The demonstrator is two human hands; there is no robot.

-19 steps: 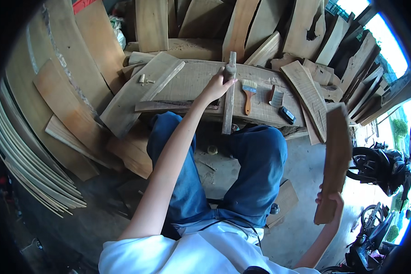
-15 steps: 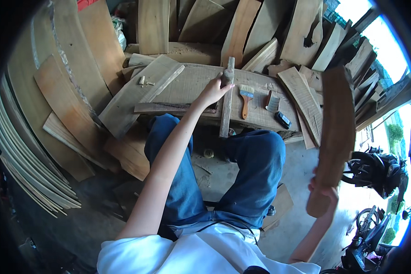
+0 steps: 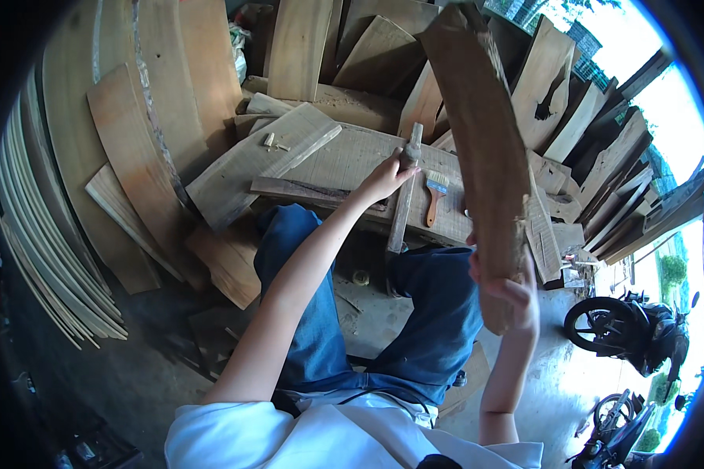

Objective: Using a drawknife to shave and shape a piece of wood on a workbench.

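Observation:
My right hand (image 3: 516, 295) grips the lower end of a long, rough-edged brown wooden plank (image 3: 481, 148). The plank is lifted upright in front of me and slants a little to the left at its top. My left hand (image 3: 391, 176) is closed on a narrow wooden bar (image 3: 403, 207) near its upper end, where a rounded knob-like piece shows beside the fingers. That bar lies across the front edge of a low wooden bench (image 3: 352, 148). Between the bar and the plank, a paintbrush (image 3: 433, 205) with an orange handle lies on the bench.
A pale board (image 3: 250, 160) with small wood bits rests on the bench's left side. Thin curved strips (image 3: 47, 258) and tall boards (image 3: 160, 86) lean at left. More boards (image 3: 544, 86) stand behind. A motorcycle (image 3: 630, 324) is at right. My knees are close to the bench.
My right hand has swung the plank leftward and up from the right, so it now covers the right part of the bench. My left hand keeps hold of the bar; the whole view has shifted.

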